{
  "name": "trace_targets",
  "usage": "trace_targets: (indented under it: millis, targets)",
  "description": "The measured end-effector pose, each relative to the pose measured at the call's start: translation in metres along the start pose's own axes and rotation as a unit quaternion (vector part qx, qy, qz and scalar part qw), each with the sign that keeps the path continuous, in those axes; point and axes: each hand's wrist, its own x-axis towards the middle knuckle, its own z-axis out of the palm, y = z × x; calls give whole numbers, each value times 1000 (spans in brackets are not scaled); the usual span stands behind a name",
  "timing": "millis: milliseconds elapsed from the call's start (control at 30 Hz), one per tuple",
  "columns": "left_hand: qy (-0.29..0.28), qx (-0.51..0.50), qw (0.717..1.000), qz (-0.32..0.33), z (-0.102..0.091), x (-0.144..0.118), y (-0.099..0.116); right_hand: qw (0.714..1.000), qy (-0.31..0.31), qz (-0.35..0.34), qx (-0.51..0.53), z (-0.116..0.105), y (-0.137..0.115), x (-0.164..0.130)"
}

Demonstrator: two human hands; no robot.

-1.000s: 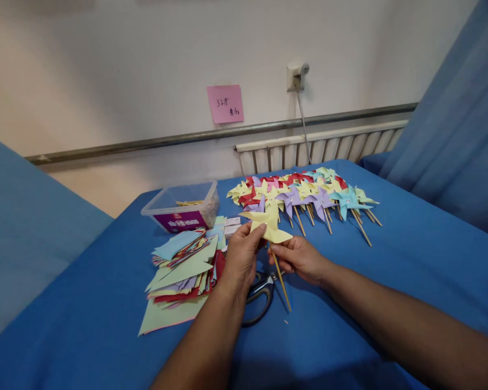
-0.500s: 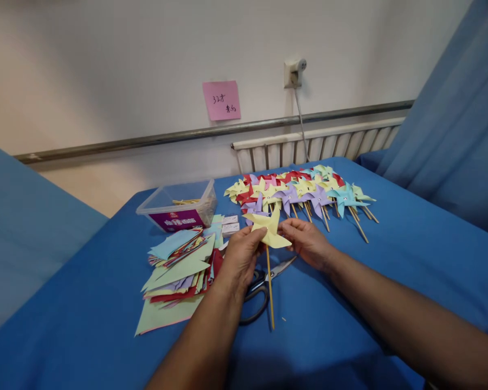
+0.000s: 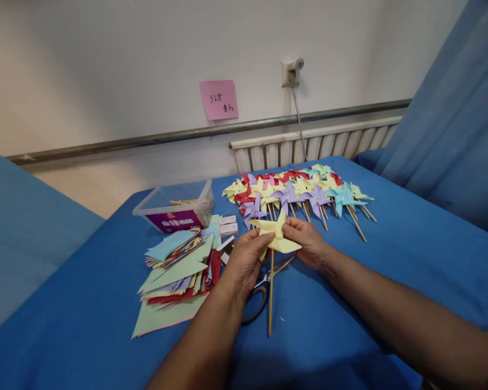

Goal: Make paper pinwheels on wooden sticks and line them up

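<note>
Where the two hands meet above the blue cloth-covered surface (image 3: 350, 303), one pale yellow folded-paper pinwheel (image 3: 275, 234) is held between them.

Item 1. Pale yellow folded-paper pinwheel: mounted on a thin wooden stick (image 3: 270, 295) that runs down from it toward the person; the stick's lower end is seen against the cloth, though whether it rests there cannot be told. This pinwheel serves as the landmark for all entries below.

Item 2. Left hand (image 3: 244, 261): placed at the pinwheel's left side, fingers closed on its left blade.

Item 3. Right hand (image 3: 309, 241): placed at the pinwheel's right side, fingers pinched shut on the paper's right edge.

Item 4. Black-handled steel scissors (image 3: 264, 284): laid on the surface just below the pinwheel, partly hidden by the left hand, crossed by the stick.

Item 5. Row of finished paper pinwheels in yellow, red, purple and light blue (image 3: 296, 189): laid beyond the pinwheel, overlapping one another, sticks pointed toward the person.

Item 6. Loose stack of cut coloured paper sheets (image 3: 174, 271): spread to the left of the pinwheel, pale green sheets lowest and uppermost.

Item 7. Clear plastic rectangular box with a purple label (image 3: 174, 208): set beyond and left of the pinwheel, behind the paper stack; thin sticks are visible inside.

Item 8. Small white boxes (image 3: 228, 225): placed just left of the pinwheel, between the plastic box and the left hand.

Item 9. Pink sticky note (image 3: 218, 99): fixed to the wall, well beyond the pinwheel.
</note>
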Motion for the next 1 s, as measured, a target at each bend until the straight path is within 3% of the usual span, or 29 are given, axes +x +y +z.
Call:
trace_targets:
  millis: [333, 700, 1000]
  targets:
    - [-22, 5, 999, -34, 0, -1, -1, 999, -6, 40, 10, -1, -2, 0]
    - [-44, 8, 997, -59, 0, -2, 3, 998, -22, 32, 53, -1, -13, -2]
    - [-42, 31, 997, -56, -3, -1, 4, 1000, -2, 12, 0, -6, -6, 5]
